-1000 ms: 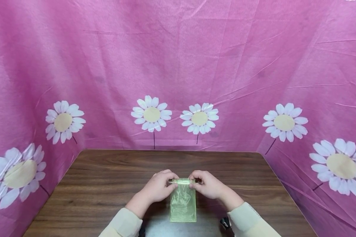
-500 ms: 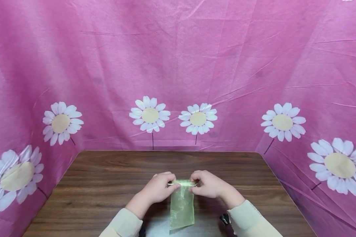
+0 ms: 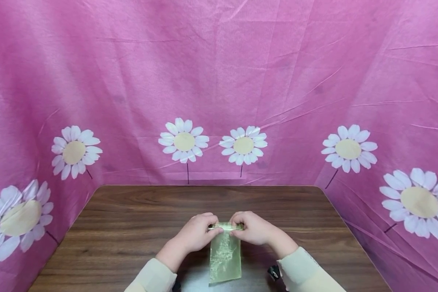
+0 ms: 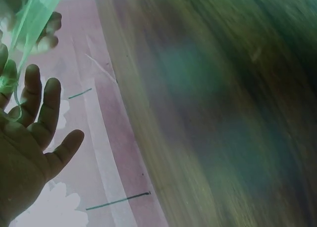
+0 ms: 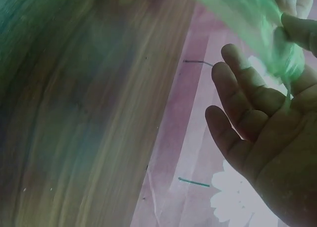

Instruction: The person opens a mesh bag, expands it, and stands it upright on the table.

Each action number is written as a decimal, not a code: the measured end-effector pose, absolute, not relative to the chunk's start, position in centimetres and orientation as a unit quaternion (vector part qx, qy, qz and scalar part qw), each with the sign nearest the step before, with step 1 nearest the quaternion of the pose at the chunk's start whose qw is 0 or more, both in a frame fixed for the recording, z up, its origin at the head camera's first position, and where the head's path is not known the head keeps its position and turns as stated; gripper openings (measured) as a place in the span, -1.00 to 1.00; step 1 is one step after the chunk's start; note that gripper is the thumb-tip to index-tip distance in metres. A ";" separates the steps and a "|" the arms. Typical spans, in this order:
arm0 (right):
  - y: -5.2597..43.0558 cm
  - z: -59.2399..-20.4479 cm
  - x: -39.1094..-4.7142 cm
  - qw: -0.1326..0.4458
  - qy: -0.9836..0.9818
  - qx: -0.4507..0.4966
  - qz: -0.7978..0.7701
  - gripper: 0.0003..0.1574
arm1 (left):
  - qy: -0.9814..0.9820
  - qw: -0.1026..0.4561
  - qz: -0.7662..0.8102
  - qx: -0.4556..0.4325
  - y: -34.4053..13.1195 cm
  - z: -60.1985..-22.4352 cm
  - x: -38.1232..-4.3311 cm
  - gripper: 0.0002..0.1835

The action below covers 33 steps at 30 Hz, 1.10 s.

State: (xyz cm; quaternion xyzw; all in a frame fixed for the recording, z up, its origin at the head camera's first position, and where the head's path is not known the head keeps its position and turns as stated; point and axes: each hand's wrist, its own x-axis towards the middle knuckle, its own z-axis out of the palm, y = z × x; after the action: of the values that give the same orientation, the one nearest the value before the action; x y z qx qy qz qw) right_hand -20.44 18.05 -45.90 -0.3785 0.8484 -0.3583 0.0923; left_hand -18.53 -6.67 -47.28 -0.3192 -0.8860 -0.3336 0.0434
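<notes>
A sheer yellow-green organza drawstring pouch hangs between my two hands near the front of the table. My left hand pinches the left side of its gathered top between thumb and forefinger. The right hand pinches the right side the same way. In the left wrist view, the pouch stretches up from the fingers, with a thin cord loop by the palm; the other fingers spread loosely. In the right wrist view, the pouch mouth bunches by the thumb, and a cord end dangles over the palm.
The dark wood-grain table reaches back to a pink cloth printed with white daisies, which also covers both sides. A small black object is beside the right sleeve, partly hidden.
The pouch's lower end has swung down and tilted slightly towards the front. Both hands have drawn a little closer together along its top and keep their pinch.
</notes>
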 end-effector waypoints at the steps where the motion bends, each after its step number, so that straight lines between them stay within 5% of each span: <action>1: 18.2 -46.0 -20.5 0.090 0.848 -0.380 -0.358 -0.75 | -0.887 0.047 -0.333 -0.317 -6.7 -47.3 -18.6 -0.79; 9: 18.3 -46.3 -20.5 0.098 0.844 -0.377 -0.369 -0.78 | -0.878 0.029 -0.358 -0.317 -6.2 -47.7 -18.5 -0.94; 20: 18.6 -46.3 -20.5 0.104 0.852 -0.334 -0.391 -0.73 | -0.863 0.028 -0.410 -0.293 -6.4 -47.7 -18.3 -0.90; 27: 18.5 -46.7 -20.7 0.100 0.831 -0.313 -0.449 -0.96 | -0.858 0.020 -0.445 -0.255 -6.5 -47.8 -18.6 -0.96; 33: 18.4 -46.6 -20.8 0.111 0.809 -0.282 -0.503 -0.58 | -0.850 0.041 -0.475 -0.225 -6.6 -47.8 -18.9 -0.66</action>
State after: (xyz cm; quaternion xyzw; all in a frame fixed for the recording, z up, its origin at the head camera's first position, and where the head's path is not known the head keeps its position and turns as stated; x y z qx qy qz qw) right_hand -20.80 18.39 -46.57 -0.2822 0.8091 -0.5034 0.1107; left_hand -18.93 -6.64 -47.83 -0.2255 -0.8496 -0.4751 0.0414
